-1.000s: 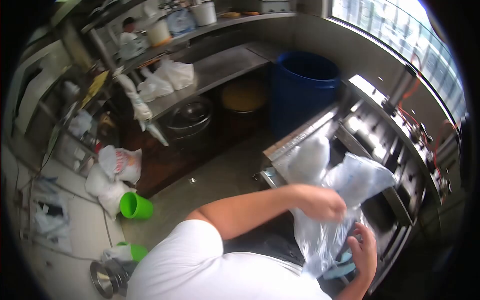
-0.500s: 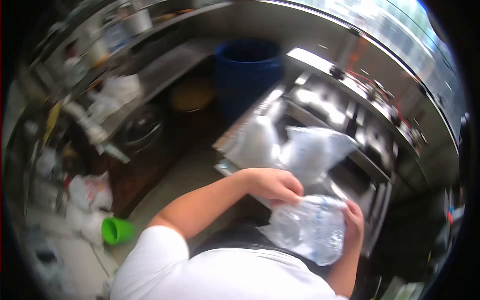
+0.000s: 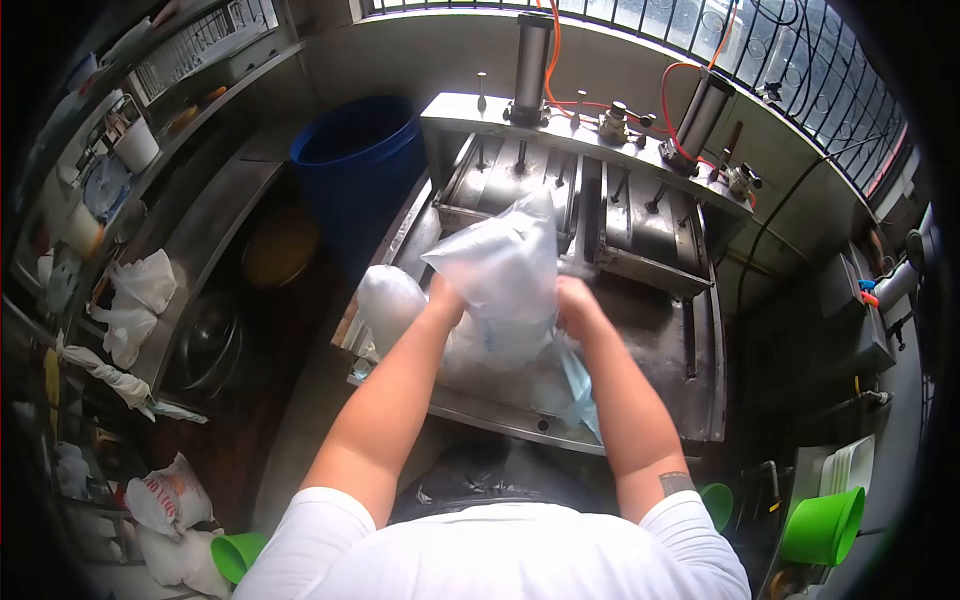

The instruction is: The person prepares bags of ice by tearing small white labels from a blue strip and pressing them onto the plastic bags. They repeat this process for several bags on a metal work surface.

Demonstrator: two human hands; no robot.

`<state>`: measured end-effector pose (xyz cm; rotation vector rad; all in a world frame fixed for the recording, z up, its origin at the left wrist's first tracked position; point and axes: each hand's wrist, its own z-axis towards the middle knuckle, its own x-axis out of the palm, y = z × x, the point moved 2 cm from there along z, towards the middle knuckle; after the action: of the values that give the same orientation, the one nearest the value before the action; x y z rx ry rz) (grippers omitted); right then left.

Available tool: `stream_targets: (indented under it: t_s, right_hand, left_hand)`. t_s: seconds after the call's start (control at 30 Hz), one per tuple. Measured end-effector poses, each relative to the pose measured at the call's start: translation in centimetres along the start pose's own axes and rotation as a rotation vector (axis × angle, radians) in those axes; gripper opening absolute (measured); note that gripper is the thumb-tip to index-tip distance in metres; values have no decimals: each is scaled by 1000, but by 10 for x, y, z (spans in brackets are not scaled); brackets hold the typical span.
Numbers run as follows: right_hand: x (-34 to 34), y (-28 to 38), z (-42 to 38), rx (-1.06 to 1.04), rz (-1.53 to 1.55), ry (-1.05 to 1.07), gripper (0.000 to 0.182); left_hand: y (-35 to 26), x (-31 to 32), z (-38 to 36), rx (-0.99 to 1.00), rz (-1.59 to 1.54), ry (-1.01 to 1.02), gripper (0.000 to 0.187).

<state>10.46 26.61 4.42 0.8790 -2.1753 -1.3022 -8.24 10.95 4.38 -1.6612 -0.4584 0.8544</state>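
Note:
A bulging, clear plastic bag (image 3: 500, 285) with faint blue print stands between my hands over the metal worktable (image 3: 655, 370), its open-looking top spread upward. My left hand (image 3: 447, 296) is against the bag's left side, its fingers hidden behind the plastic. At the right side, my right hand (image 3: 574, 298) is closed on the plastic with curled fingers. A thin bluish strip of plastic (image 3: 577, 385) hangs below it towards the table's front edge. To the left of my left hand sits another filled plastic bag (image 3: 388, 300).
Behind the bags stand metal press frames (image 3: 655, 235) with upright cylinders (image 3: 530, 65) and orange hoses. A blue barrel (image 3: 355, 150) is at the back left. Green buckets (image 3: 825, 525) are at the lower right and a white sack (image 3: 170, 500) lies lower left.
My hands have moved forward over the table, away from my body. The crumpled clear bag held near my waist is no longer there. The view has swung right.

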Motion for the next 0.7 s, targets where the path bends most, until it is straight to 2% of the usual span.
stream_targets:
  t_s: [0.03,0.07,0.1,0.17,0.2,0.23,0.3,0.4,0.47,0.5,0.57,0.6,0.67,0.7]
  right_hand:
    - [-4,-21,9,19,-93,58,21]
    - [1,-35,5,54,-71,37,22]
    - [7,-48,1,92,-51,16,24]
    - [6,-67,15,80,-2,47,25]
    - [7,-66,7,107,26,34,23]
    - [7,-64,1,128,53,21,21]
    - [2,-61,-3,93,3,42,21]
    - [-26,-66,-13,-1,-52,73,28]
    - [-56,-63,-20,-125,-167,74,36]
    - [-62,-55,-28,-224,-130,69,34]
    - [-73,-49,-23,-426,-217,86,42]
    - [-67,-39,-27,-423,-218,87,42]
    - [-35,-6,-49,-557,-393,120,52]
    - [-19,-1,-53,-570,-367,178,53]
  left_hand:
    - [25,9,-1,-16,-230,-2,53]
    - [48,10,1,-335,-203,39,53]
    - [62,12,1,-337,-204,39,53]
    - [88,15,2,-162,207,116,49]
    - [125,21,17,-22,353,97,46]
    - [124,24,10,-25,352,97,46]
    - [105,23,-6,-194,-129,-61,42]
    - [95,9,-42,-172,-160,-90,44]
    - [123,-9,-62,43,-195,38,58]
    - [113,-8,-77,42,-198,36,58]
    - [61,-13,-119,217,-3,-137,74]
    - [46,-9,-127,214,-4,-138,74]
    - [19,3,-131,440,336,-110,83]
    - [17,13,-124,437,334,-116,83]
